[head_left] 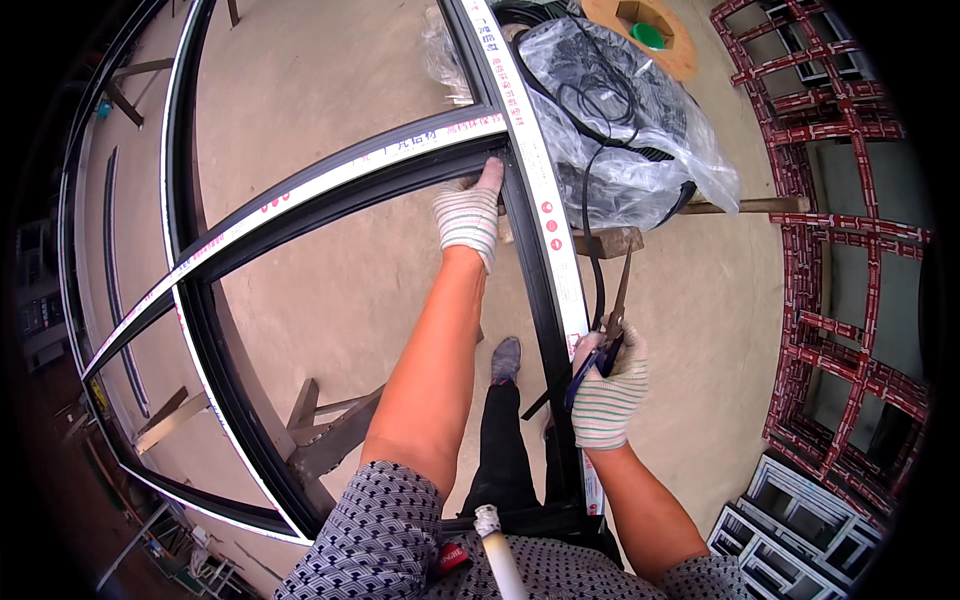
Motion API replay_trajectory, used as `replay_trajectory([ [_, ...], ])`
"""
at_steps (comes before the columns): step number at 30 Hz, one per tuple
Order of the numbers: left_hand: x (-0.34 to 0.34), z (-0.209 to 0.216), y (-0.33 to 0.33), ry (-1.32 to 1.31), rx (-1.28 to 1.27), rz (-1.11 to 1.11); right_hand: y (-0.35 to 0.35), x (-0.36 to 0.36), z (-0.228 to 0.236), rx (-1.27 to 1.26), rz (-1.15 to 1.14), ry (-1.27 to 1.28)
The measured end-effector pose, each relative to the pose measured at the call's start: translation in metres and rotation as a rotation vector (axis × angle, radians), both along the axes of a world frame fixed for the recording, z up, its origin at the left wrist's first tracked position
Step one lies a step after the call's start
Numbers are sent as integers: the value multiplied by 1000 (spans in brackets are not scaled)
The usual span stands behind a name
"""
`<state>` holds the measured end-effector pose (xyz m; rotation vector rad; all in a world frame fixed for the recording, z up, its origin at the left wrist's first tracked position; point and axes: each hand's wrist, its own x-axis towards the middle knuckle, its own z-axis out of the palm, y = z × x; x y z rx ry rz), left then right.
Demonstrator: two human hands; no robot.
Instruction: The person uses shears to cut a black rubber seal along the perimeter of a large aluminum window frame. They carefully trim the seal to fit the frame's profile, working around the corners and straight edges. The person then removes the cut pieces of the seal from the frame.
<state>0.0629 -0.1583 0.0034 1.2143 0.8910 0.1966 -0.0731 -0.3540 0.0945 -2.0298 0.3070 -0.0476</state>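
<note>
A large black aluminium window frame (527, 225) with white printed protective film spans the view. My left hand (466, 220), in a striped knit glove, is at an inner corner of it. Its thumb presses up into the corner and the other fingers curl against the bar, partly hidden. My right hand (612, 395), gloved the same way, is closed round the dark handles of scissors (619, 290) beside the frame's right bar. The blades point away from me. A black rubber strip (588, 215) runs from the far coil down to my right hand.
Clear plastic wraps a big coil of black strip (620, 110) at the far right. Wooden supports (340, 440) stand under the frame. Red-filmed frames (845, 330) and grey-white frames (790, 525) lie at the right. A cigarette (500, 560) juts in at the lower edge.
</note>
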Motion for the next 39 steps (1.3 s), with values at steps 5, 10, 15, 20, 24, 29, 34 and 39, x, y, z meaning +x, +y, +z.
replay_trajectory([
  [5,2,-1,-15,-31,241,83,0,0,2,-55,12,-11],
  [10,3,1,-22,-103,233,120,-1,-2,-2,-11,-28,-20],
  [15,4,-17,-16,-93,152,124,-1,-2,-1,-72,1,-3],
  [20,-2,-22,-12,-148,37,122,-2,1,-3,-28,-4,-37],
  [24,-5,-16,-4,-151,-150,116,-4,-1,-4,-55,32,-58],
  [29,-4,-14,-2,-156,-166,112,-3,-1,5,26,27,107],
  [34,0,-20,-4,-122,-120,124,-2,-1,4,28,29,82],
  [39,-2,-14,-4,-126,-125,113,-4,-3,-5,41,1,34],
])
